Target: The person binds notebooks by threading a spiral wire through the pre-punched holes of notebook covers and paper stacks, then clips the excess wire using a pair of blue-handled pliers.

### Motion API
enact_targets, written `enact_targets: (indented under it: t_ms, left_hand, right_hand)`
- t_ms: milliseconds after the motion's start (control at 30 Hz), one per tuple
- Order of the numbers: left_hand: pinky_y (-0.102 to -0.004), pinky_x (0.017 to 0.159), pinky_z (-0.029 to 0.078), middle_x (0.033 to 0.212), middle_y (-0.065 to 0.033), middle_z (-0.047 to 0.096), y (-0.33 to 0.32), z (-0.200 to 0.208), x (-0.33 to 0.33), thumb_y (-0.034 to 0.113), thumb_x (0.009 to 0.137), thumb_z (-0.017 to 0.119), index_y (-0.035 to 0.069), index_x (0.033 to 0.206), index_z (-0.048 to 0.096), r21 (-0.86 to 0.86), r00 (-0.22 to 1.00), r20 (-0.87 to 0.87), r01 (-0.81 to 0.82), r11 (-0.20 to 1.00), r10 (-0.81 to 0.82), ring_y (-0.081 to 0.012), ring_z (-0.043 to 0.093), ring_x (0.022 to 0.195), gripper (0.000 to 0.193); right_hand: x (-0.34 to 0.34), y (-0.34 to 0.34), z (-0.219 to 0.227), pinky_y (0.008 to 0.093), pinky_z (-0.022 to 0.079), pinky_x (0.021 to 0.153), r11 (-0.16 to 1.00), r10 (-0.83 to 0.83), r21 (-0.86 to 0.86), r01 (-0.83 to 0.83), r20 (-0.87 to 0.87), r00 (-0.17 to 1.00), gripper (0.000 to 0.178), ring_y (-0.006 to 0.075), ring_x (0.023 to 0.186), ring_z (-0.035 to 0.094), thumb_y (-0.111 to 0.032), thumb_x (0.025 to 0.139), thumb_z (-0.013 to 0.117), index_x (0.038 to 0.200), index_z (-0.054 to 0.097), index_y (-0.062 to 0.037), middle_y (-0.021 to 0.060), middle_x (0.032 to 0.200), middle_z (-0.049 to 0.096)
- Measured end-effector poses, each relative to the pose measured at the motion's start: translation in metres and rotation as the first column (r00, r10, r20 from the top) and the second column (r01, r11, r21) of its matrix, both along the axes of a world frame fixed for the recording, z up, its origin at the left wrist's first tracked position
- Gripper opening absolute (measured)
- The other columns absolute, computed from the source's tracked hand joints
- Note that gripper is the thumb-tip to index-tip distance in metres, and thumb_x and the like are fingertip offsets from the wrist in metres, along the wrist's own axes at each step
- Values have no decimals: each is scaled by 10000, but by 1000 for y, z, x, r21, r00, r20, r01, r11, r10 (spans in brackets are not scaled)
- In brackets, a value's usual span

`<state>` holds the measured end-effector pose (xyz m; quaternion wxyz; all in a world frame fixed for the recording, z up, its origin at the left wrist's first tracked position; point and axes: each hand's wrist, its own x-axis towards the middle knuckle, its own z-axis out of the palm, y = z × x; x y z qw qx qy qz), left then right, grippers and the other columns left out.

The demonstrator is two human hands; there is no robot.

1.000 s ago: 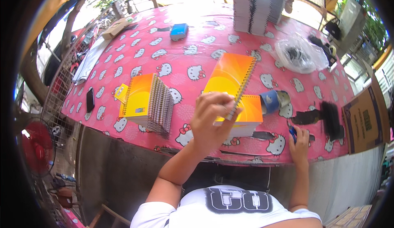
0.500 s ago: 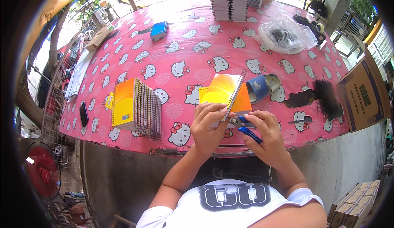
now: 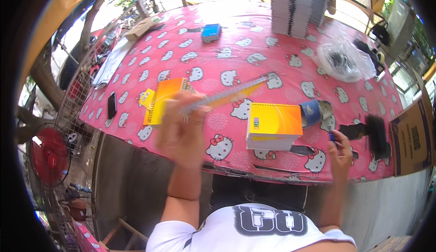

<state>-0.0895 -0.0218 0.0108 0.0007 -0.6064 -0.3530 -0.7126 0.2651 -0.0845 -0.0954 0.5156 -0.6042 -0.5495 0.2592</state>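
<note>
Spiral notebook (image 3: 236, 93), seen nearly edge-on and blurred, slants across the middle of the frame above a pink table (image 3: 218, 125) patterned with white cat faces. Along the lower edge, a white shirt (image 3: 213, 234) carries big, dark-outlined characters. At the far right, a brown cardboard carton (image 3: 404, 136) has dark lettering and a printed border on its side. Pale stacks of books (image 3: 290, 11) stand at the upper right of centre, and a clear plastic bag (image 3: 347, 63) lies lower and farther right. Right of centre, a notebook pile (image 3: 274, 120) shows an orange-and-yellow cover with a small multicoloured block, its print too small to read. Another notebook pile, left of centre, is partly hidden by the left hand (image 3: 179, 131), whose thumb and fingers pinch the slanting notebook's near end. The right hand (image 3: 341, 154), at lower right, curls its fingers around a blue tool (image 3: 332, 136), mostly covered.
</note>
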Motion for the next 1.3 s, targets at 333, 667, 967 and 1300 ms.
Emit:
enact_targets:
  t_ms: [333, 667, 967, 1300]
  left_hand:
    - [-307, 670, 454, 800, -63, 596, 103, 31, -138, 206, 997, 478, 93, 1213, 612, -575, 776, -575, -156, 803, -260, -137, 552, 733, 278]
    - [-502, 871, 444, 933, -234, 674, 132, -21, -135, 267, 1001, 390, 37, 1052, 574, -562, 713, -699, -501, 658, -54, -420, 627, 944, 299]
    - [-535, 878, 401, 915, -184, 695, 138, -20, -121, 305, 1013, 371, 81, 1072, 579, -478, 589, -808, -667, 572, 11, -374, 653, 917, 311]
    - [-391, 934, 446, 967, -76, 717, 101, 33, -89, 355, 944, 571, 99, 1147, 614, -399, 818, -563, -390, 830, 114, -204, 675, 920, 329]
  right_hand:
    - [57, -10, -79, 454, 390, 972, 963, -241, 72, 261, 666, 706, 420, 366, 1114, 513, -186, 822, 695, 1186, 597, -2, 196, 1189, 555]
    - [59, -10, -66, 463, 357, 1013, 974, -147, -22, 225, 692, 707, 466, 372, 1159, 481, -210, 838, 674, 1241, 549, -12, 198, 1218, 537]
    - [61, -12, -72, 465, 341, 1033, 972, -171, 7, 235, 706, 687, 495, 374, 1177, 473, -234, 828, 688, 1249, 542, -18, 194, 1228, 536]
    - [-59, 38, 44, 432, 414, 996, 932, 149, 145, -333, 683, 715, 467, 343, 1190, 486, -95, 749, 709, 1207, 618, -108, 157, 1300, 494]
